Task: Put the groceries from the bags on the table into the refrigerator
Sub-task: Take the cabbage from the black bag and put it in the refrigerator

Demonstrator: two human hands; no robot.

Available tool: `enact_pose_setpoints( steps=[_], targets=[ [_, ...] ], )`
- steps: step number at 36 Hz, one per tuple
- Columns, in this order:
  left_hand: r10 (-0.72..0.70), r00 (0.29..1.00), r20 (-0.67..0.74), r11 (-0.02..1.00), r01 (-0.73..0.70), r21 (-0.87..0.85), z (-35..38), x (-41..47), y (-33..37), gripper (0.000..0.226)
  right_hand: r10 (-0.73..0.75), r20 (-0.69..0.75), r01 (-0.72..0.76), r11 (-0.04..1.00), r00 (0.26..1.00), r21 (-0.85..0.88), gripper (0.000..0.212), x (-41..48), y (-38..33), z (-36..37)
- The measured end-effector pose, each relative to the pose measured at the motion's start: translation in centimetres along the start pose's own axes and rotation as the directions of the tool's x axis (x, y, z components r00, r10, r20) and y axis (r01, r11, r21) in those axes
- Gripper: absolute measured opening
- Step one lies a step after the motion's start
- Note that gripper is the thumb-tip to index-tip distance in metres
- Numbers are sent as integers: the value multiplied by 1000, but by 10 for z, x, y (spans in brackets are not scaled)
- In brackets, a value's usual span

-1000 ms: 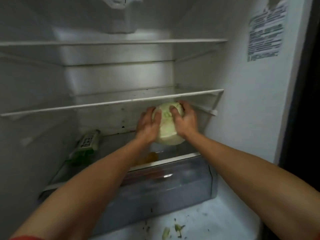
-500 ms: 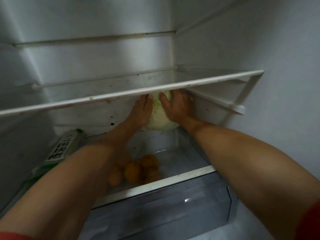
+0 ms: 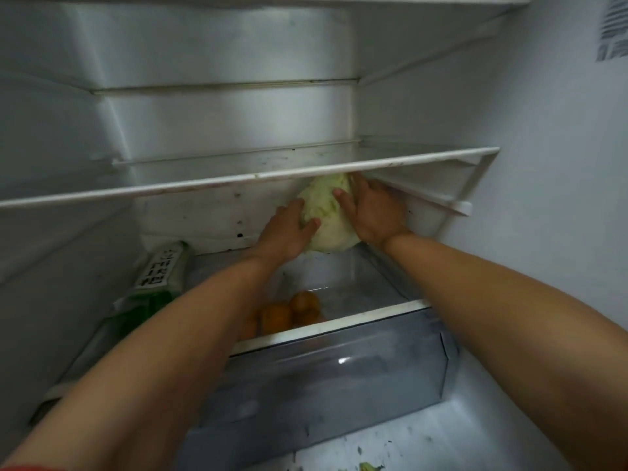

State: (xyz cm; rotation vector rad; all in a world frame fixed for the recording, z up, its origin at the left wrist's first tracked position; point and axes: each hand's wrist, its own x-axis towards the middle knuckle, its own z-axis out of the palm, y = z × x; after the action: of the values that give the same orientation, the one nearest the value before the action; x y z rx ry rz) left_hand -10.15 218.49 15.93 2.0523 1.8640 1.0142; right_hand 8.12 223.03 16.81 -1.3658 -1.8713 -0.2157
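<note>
Head view looks into an open refrigerator (image 3: 550, 205) with white plastic walls. A sticker (image 3: 613, 28) with lines of dark print sits on the right wall at the upper corner; its text is too blurred to read. On the lowest glass shelf, at the left, lies a long package (image 3: 159, 271) with a white label bearing bold black characters that cannot be made out clearly, over a green lower part wrapped in clear film. Both hands press on a pale green cabbage (image 3: 328, 215), round and wrinkled with leafy veins, which sits at the back right of that same shelf, just under the white-edged glass shelf (image 3: 258, 176) above it. The left hand (image 3: 287, 232) cups its left side with fingers spread, and the right hand (image 3: 373, 212) wraps its right side. Below the glass, a translucent grey crisper drawer (image 3: 339, 379) with a white front rim holds several round orange fruits (image 3: 289, 314), seen through the shelf. Small green leaf scraps (image 3: 368, 466) lie on the white floor in front of the drawer.
</note>
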Motion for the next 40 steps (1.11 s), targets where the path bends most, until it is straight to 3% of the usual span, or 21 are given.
enact_pose_setpoints(
  steps=[6,12,15,19,25,33,40],
  targets=[
    [-7,1000,31,994,3,109,-3,-20,22,61,57,148,-53,998,987,-29,63,-32,-9,-36],
    [-70,998,9,976,67,209,-10,-55,39,43,2,178,20,992,984,-122,53,-80,-10,-63],
    [-3,1000,-24,938,11,346,-19,-85,43,32,-14,208,51,984,978,-173,45,-97,-17,-73],
    [94,991,-95,858,-32,513,-35,-134,40,27,-97,229,138,976,969,-170,41,-117,-36,-84],
    [117,969,-216,794,39,607,-52,-215,36,24,-304,166,315,948,938,-45,34,-156,-73,-89],
    [10,935,-353,786,211,581,-58,-355,41,20,-598,160,584,801,785,131,31,-240,-113,-99],
    [-195,917,-348,712,377,592,-47,-513,47,23,-719,225,659,694,657,292,32,-341,-153,-112]
  ],
)
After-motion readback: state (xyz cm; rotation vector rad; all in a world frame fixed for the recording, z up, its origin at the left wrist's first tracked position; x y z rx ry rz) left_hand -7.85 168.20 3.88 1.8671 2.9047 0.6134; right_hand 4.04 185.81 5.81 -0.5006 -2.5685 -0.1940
